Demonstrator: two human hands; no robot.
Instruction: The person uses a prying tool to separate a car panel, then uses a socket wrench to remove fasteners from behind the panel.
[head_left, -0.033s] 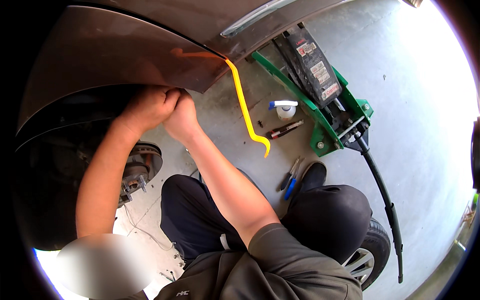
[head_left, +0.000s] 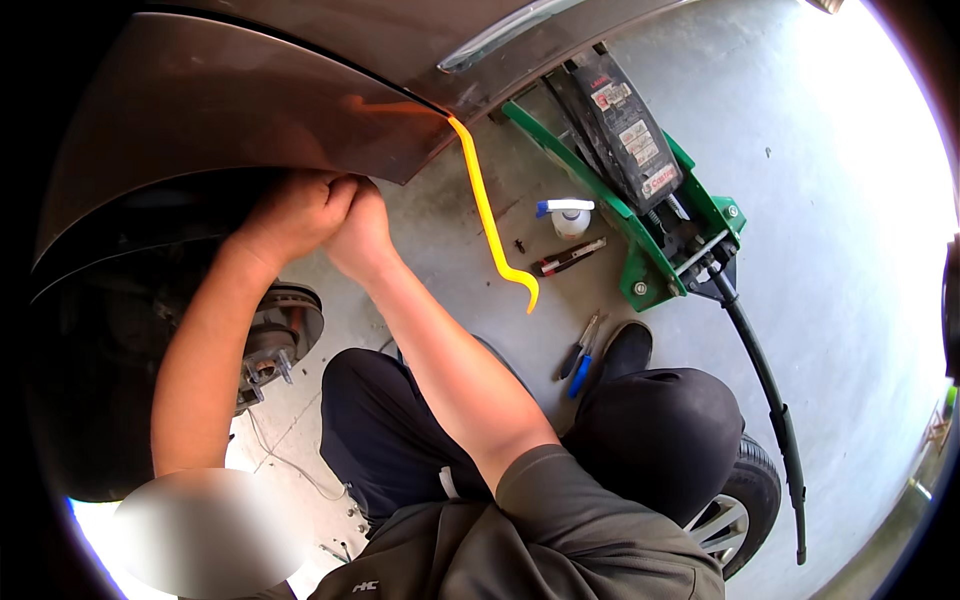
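My left hand (head_left: 303,212) and my right hand (head_left: 362,228) are side by side at the lower edge of the car's brown front fender (head_left: 250,95), by the rear of the wheel arch. Both are closed, their knuckles close together. The fingertips are hidden, and what they grip cannot be made out. Just right of them, a yellow pry bar (head_left: 480,190) with a hooked end hangs from the seam between the fender and the door (head_left: 400,35). Below my left hand, beside the forearm, a bare brake disc and hub (head_left: 285,330) show within the dark wheel arch.
A green floor jack (head_left: 640,220) with a long black handle (head_left: 755,375) stands to the right, beside the car. A small bottle (head_left: 571,220), a utility knife (head_left: 570,257) and pliers (head_left: 582,365) lie on the floor. A wheel (head_left: 735,520) rests behind my right knee.
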